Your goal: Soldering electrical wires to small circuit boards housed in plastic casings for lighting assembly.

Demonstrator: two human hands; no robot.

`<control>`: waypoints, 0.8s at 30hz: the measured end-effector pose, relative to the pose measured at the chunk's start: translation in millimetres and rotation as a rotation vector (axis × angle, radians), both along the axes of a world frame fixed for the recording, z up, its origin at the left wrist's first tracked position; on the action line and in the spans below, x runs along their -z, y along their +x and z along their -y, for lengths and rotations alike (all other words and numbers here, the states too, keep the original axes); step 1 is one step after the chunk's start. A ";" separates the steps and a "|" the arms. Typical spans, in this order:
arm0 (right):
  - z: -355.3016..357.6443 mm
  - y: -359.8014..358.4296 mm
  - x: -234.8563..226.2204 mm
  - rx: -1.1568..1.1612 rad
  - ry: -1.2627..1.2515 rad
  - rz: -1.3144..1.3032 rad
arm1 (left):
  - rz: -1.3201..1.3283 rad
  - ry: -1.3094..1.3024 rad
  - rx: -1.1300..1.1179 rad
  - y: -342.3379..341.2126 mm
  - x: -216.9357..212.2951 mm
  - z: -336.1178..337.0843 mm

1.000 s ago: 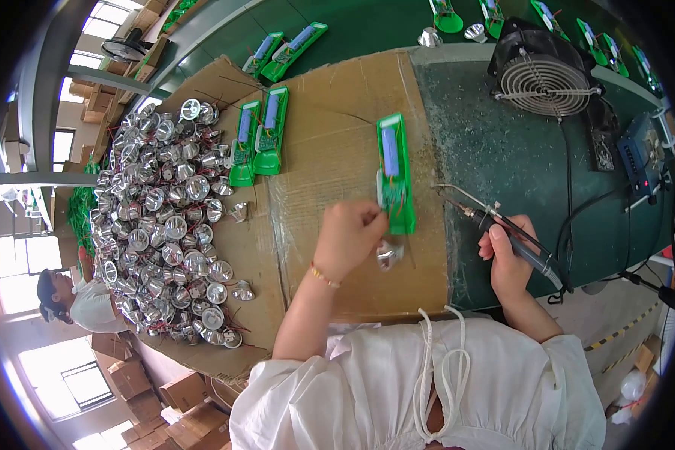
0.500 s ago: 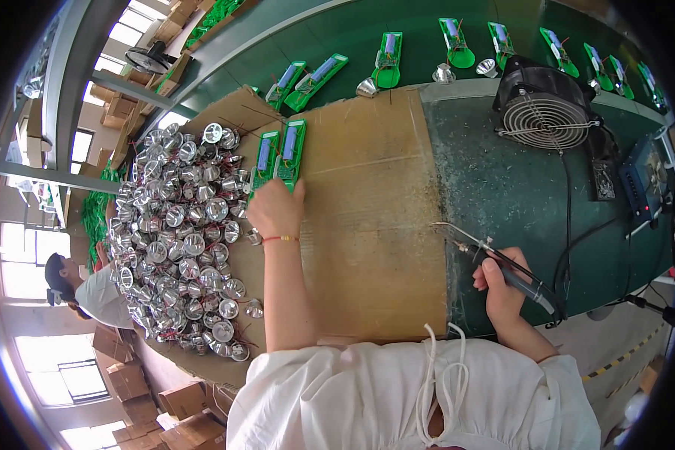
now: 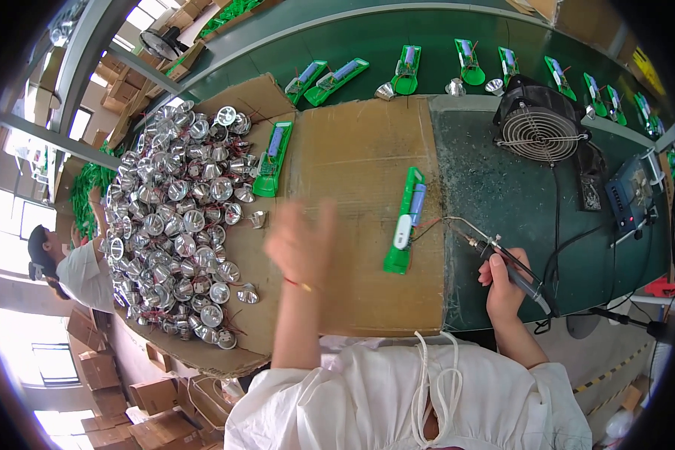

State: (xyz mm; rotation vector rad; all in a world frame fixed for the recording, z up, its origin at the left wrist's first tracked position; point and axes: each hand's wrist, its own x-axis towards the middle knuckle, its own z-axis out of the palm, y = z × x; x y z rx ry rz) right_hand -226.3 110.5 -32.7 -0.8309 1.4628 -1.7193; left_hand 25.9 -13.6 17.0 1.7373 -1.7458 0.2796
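Note:
My right hand (image 3: 504,285) grips a soldering iron (image 3: 523,282) with a thin curved metal tube running along it; the tip points left. Just left of that tip lies a green plastic housing (image 3: 397,259) with a blue cylindrical battery (image 3: 418,202), a white part and thin wires. My left hand (image 3: 301,244) is blurred by motion over the cardboard, thumb apart from the fingers and nothing visible between them. Another green housing with a battery (image 3: 273,159) lies farther off, beside a heap of silvery reflector cups (image 3: 176,217). One loose cup (image 3: 258,219) is near my left hand.
A black fan with a wire grille (image 3: 541,136) stands at the far right, near a blue box-shaped unit (image 3: 628,196) with cables. More green housings (image 3: 406,71) line the green belt at the back. Cardboard (image 3: 360,150) covers the middle. A co-worker (image 3: 82,262) is at far left.
One of the two housings by the reflector heap now lies in the middle, near the iron's tip. My left hand has let go and moved nearer to me. My right hand still holds the iron.

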 end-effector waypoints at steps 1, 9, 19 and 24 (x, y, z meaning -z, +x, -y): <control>-1.0 -0.1 0.1 -0.004 -0.004 0.003 | 0.091 -0.064 -0.133 20.0 -3.2 14.1; -3.3 1.2 -1.2 0.037 -0.001 -0.014 | 0.289 0.074 -0.266 81.7 32.6 6.5; -5.1 -12.6 -5.7 0.187 -0.072 -0.088 | -0.019 0.036 0.264 -4.3 19.6 -42.3; -5.9 -22.1 -15.7 0.263 -0.098 -0.077 | -0.192 0.276 0.614 -101.4 -9.8 -15.5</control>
